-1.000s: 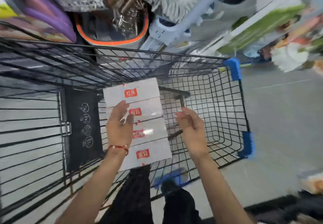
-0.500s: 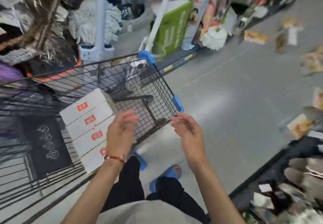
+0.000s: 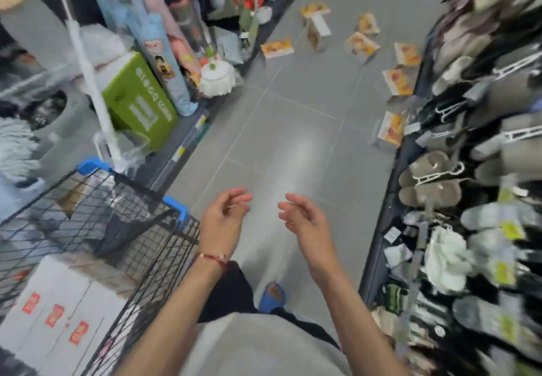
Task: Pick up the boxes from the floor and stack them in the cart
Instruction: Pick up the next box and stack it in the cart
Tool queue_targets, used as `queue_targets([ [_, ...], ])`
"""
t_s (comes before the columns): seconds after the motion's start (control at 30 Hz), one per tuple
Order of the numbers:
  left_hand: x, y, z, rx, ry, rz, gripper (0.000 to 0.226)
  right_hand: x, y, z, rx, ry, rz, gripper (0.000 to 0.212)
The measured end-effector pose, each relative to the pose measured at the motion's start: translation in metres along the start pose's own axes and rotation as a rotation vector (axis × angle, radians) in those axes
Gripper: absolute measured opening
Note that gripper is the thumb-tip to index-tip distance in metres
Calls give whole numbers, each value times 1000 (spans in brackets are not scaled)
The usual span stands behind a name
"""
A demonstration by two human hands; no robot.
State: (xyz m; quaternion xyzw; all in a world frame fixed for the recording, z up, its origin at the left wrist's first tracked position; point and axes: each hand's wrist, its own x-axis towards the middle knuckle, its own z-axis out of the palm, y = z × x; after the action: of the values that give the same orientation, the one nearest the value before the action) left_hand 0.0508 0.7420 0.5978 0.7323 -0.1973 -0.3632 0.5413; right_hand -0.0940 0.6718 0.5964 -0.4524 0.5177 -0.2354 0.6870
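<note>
A black wire cart [image 3: 164, 223] with blue corner caps stands at the lower left. Inside it lies a stack of white boxes with red labels [image 3: 58, 311]. Several orange-and-white boxes lie scattered on the grey floor far ahead, one by the left shelf [image 3: 277, 48], one in the middle [image 3: 360, 44] and one against the right shelf [image 3: 390, 130]. My left hand [image 3: 224, 218] and my right hand [image 3: 305, 220] hover over the floor to the right of the cart, fingers loosely curled, holding nothing.
Shelves line both sides of the aisle. The left one holds mops, a green carton [image 3: 140, 102] and rolled goods; the right one [image 3: 469, 199] hangs slippers and socks. A grey tiled floor [image 3: 278, 140] runs between them. My foot in a blue slipper [image 3: 272, 299] shows below.
My view has swung right from the cart to the aisle. My left hand has come off the white boxes, which stay in the cart; both hands now hang over the floor.
</note>
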Motion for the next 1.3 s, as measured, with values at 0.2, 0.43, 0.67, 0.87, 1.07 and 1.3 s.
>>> queue_targets([
  [0.2,45,25,67,42,-178,-20,35,43,-25,-54,85,158,2,25],
  [0.43,140,56,149,89,-314,-41,34,132,-74,-105,120,277,6,25],
  [0.67,257,108,234,138,-398,-41,35,241,-136,-137,112,360,74,26],
  [0.87,339,153,297,216,-486,-20,36,322,-187,-165,167,422,86,26],
  [1.07,420,184,373,254,-523,-51,35,415,-229,-208,236,471,111,23],
  [1.3,520,218,497,370,-561,-104,29,547,-288,-289,257,483,146,24],
])
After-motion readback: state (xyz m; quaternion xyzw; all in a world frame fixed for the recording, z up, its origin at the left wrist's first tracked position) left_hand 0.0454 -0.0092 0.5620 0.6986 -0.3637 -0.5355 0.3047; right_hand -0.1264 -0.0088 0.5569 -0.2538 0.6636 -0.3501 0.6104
